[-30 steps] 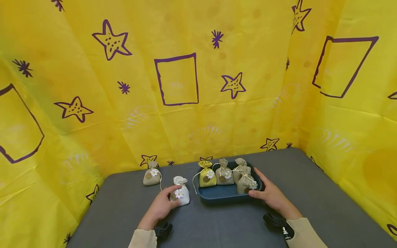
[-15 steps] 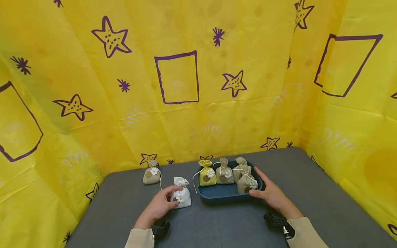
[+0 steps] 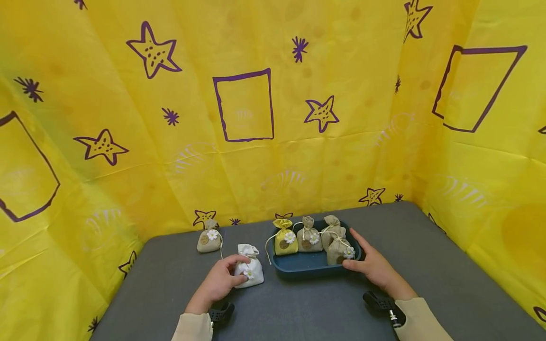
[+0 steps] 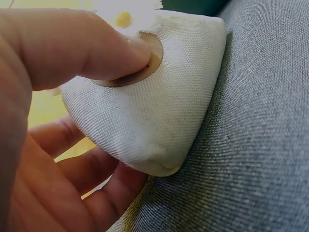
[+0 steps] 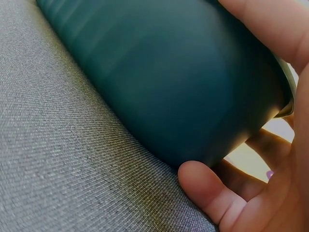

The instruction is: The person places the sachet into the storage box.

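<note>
My left hand (image 3: 218, 281) pinches a small white drawstring pouch (image 3: 255, 274) that stands slightly tilted on the table, left of the tray. In the left wrist view, the thumb presses the round brown tag (image 4: 155, 53) below a white daisy, and fingers lie behind the white cloth. A dark blue-green tray (image 3: 304, 270) has my right hand (image 3: 377, 271) at its right end, thumb over the rim. The right wrist view shows fingers curled round the tray's outer wall (image 5: 159, 92). Inside the tray are a yellow pouch (image 3: 282, 241) and three beige pouches, one beige pouch (image 3: 334, 256) nearest the thumb.
Another beige pouch (image 3: 208, 241) with a daisy sits farther back on the left, its cord trailing toward my left hand. The grey table (image 3: 294, 312) ends at a yellow cloth wall (image 3: 243, 189) behind, with yellow cloth at both sides too.
My left hand has drawn the white pouch slightly toward me and to the right, leaning it a little. The right hand and tray keep their place.
</note>
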{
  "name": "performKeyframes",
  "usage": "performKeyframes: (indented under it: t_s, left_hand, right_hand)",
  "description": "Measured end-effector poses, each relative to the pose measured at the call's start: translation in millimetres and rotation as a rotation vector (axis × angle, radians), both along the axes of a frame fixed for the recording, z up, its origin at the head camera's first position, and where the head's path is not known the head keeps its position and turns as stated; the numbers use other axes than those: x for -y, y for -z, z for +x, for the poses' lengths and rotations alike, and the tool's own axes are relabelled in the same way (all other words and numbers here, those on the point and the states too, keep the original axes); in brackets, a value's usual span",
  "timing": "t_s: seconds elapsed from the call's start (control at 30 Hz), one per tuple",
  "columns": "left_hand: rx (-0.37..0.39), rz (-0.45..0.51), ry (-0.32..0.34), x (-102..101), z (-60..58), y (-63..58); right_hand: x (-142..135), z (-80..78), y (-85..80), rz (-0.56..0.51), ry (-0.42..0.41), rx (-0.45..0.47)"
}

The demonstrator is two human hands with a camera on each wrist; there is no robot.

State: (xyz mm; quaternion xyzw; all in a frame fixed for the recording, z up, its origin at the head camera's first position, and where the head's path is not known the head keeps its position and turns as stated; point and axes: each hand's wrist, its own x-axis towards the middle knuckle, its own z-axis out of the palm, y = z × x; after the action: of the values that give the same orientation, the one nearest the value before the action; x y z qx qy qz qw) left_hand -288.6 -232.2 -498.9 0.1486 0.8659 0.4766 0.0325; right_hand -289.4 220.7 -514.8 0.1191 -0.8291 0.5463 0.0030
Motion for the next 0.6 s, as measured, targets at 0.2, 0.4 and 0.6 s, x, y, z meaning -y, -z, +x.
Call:
performKeyframes:
  t_s: [0.2, 0.4, 0.6]
  left_hand:
    - [0.022, 0.026, -0.054, 0.3, -0.9, 0.3]
    - [-0.003, 0.066, -0.199, 1.1, -1.9, -0.9]
    - [-0.012, 0.163, -0.326, 3.2, -1.8, -6.4]
  right_hand:
    - [-0.4, 0.0, -1.1, 0.006, 0.001, 0.007]
    - [0.0, 0.4, -2.6, 0.002, 0.000, 0.011]
    - [-0.2, 0.5, -3.4, -0.012, -0.008, 0.004]
